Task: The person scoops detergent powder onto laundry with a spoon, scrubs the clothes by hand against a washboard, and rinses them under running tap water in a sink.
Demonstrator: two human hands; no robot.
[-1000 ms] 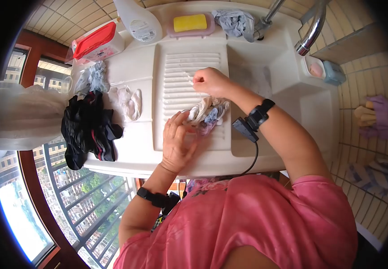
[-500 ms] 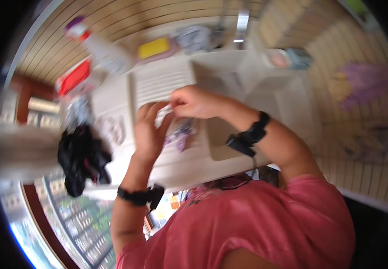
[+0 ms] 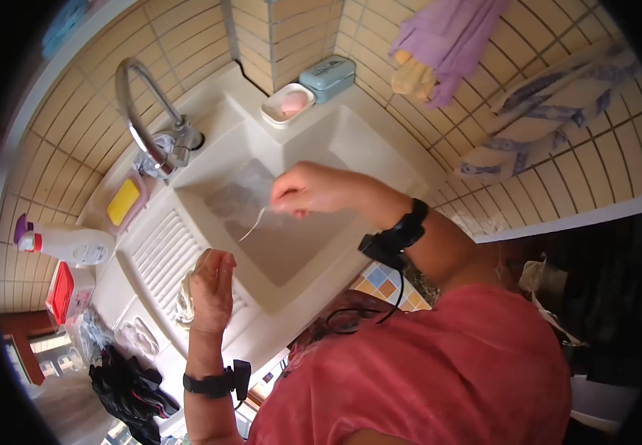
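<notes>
My right hand (image 3: 296, 191) is over the basin of the sink (image 3: 276, 278), its fingertips pinched on a thin white string (image 3: 254, 224) that dangles below them. Fingers together and curled, my left hand (image 3: 213, 291) is at the ribbed washboard (image 3: 159, 245) beside the basin. A crumpled whitish cloth (image 3: 184, 300) shows along that hand's outer side and looks gripped in it; the palm side is hidden. Greyish translucent material or water (image 3: 243, 191) lies in the far part of the basin.
A curved metal faucet (image 3: 137, 133) rises behind the basin. Around the rim are a yellow soap bar (image 3: 123, 202), a spray bottle (image 3: 72, 243), a red-lidded box (image 3: 61, 293), pink soap (image 3: 293, 102) and a blue case (image 3: 328, 79). Black cloth (image 3: 124, 389) lies at left.
My hands, together over the washboard before, are now apart. The right hand has moved over the basin with the string hanging from it. The view has turned toward the right wall.
</notes>
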